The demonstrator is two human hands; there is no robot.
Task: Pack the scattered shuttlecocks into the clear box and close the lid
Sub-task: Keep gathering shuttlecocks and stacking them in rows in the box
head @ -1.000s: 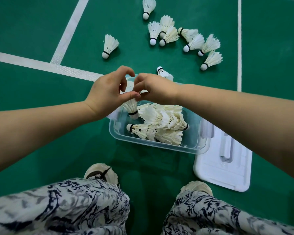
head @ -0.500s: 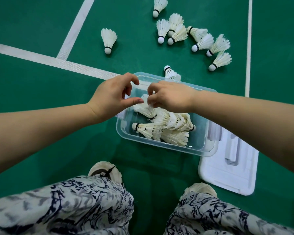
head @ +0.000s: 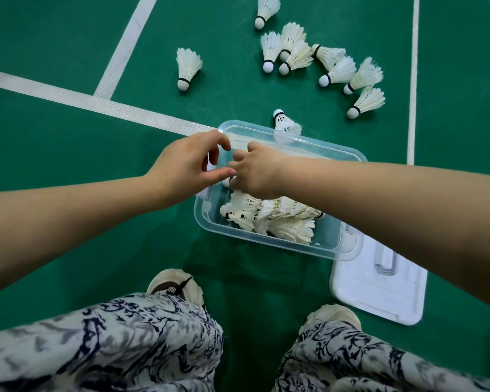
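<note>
the feathers are what worry me — the right hand (head: 256, 172) is down inside the clear box (head: 348, 244), knuckles up and fingers curled under at the left end, pressing close to the pile. if it pushes a shuttlecock in crooked, the skirts already lying there could get crushed or bent. i can't tell whether it grips one or has just let go; the fingertips are hidden below the palm. the left hand (head: 187, 168) hovers at the box's left rim, thumb and forefinger apart in a loose pinch with nothing visibly in it — a nudge there could slide the light box across the green floor (head: 54, 137).

the box sits just ahead of the person's shoes (head: 176, 287), and the packed shuttlecocks (head: 272, 219) lie on their sides in a heap toward the near wall, leaving the far part bare. it holds only part of the lot. one shuttlecock (head: 285, 123) lies just beyond the far rim, a lone one (head: 187, 69) is further off to the left, and a cluster (head: 323, 63) waits far right. the white lid (head: 379, 290) lies flat on the floor at the box's near right corner, slightly tucked under it — easy to kick or kneel on.
</note>
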